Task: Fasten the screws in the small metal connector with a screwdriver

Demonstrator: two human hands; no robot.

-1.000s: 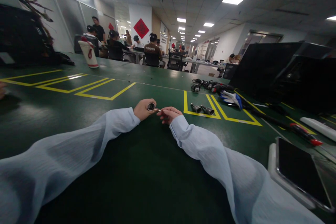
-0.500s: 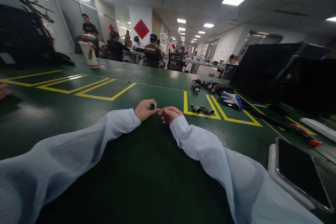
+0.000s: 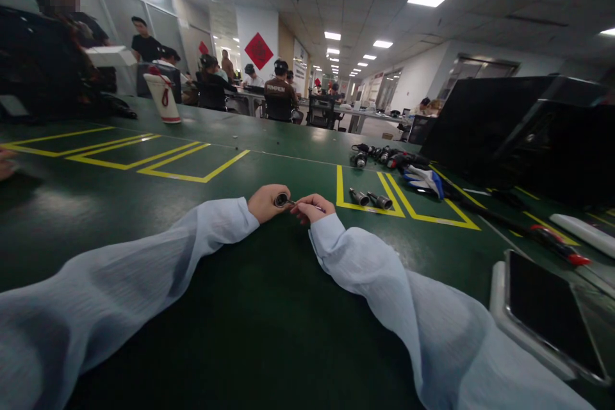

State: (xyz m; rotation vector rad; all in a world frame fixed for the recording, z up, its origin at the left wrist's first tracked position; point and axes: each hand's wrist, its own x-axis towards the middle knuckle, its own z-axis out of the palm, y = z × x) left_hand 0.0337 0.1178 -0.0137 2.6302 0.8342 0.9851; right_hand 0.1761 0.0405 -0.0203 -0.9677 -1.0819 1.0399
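My left hand [image 3: 262, 204] is closed round a small round metal part [image 3: 280, 200], its open dark end facing me. Close beside it on the right, my right hand [image 3: 311, 207] pinches a thin rod-like tool [image 3: 319, 208]. The tool's tip reaches to the edge of the round part; whether it touches is too small to tell. Both hands are held above the green table [image 3: 250, 307]. To their right, two metal cylindrical parts [image 3: 359, 197] lie within a yellow taped outline [image 3: 340, 187].
Cables [image 3: 383, 155] and a blue-white glove [image 3: 423, 182] lie at the back right. A phone [image 3: 552, 311] rests on a white object at the right, near a red-tipped tool [image 3: 560, 245]. A white cup [image 3: 163, 97] stands back left. Another person's hand [image 3: 6, 163] shows far left.
The round part has tilted and shifted slightly right in my left hand. My right hand's tool now lies at another angle, its rear end showing. A person has appeared at the upper left.
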